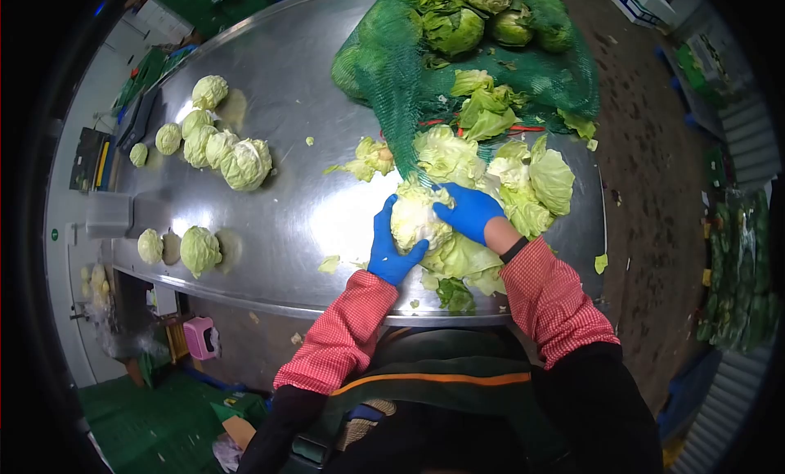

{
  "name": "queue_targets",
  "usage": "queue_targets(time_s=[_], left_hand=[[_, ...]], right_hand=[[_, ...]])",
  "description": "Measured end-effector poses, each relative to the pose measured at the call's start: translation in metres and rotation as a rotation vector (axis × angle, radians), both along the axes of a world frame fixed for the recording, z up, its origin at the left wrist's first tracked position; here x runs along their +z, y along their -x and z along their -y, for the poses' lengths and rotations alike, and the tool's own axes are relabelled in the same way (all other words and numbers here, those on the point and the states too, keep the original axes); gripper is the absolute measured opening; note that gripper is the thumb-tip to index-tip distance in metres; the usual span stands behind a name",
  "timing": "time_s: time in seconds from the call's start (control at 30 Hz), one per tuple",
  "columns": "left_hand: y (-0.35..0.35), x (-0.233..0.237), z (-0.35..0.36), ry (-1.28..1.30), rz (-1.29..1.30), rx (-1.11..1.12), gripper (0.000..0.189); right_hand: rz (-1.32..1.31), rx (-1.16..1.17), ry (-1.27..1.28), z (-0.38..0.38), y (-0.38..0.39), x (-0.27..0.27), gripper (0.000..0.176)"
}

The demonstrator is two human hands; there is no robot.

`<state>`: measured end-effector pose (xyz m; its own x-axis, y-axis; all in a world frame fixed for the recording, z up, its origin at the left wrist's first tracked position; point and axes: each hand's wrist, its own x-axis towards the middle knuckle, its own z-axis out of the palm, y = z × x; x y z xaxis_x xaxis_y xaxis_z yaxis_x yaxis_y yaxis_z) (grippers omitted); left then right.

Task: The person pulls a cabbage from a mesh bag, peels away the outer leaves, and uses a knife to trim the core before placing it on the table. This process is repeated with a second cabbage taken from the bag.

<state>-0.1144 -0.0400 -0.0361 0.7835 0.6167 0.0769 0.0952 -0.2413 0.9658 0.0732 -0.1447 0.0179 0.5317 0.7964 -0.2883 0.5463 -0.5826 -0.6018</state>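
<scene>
Both my hands, in blue gloves, are around one pale green cabbage (415, 216) over the near part of the steel table (311, 130). My left hand (391, 247) grips its left and near side, thumb across the front. On the upper right side of the cabbage lies my right hand (469, 212), its fingers bent over the leaves. Loose cabbage leaves (462, 257) lie under and to the right of it. Just beyond my hands, a green mesh bag (392, 106) spreads open, with several whole cabbages (454, 31) at its far end.
To the left on the table stand several trimmed cabbages (245, 165), with two nearer ones, including a larger cabbage (200, 251). A clear plastic container (109, 215) is at the left end. Beyond the right table edge runs a littered floor (642, 188). A pink bin (200, 338) stands below left.
</scene>
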Motion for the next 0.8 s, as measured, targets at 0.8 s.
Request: queue_targets(time_s=[0.8], left_hand=[[-0.004,0.036,-0.032,-0.274,-0.263,-0.231,0.101]], right_hand=[[0.143,-0.235,0.055,0.023,-0.01,-0.038,0.051]])
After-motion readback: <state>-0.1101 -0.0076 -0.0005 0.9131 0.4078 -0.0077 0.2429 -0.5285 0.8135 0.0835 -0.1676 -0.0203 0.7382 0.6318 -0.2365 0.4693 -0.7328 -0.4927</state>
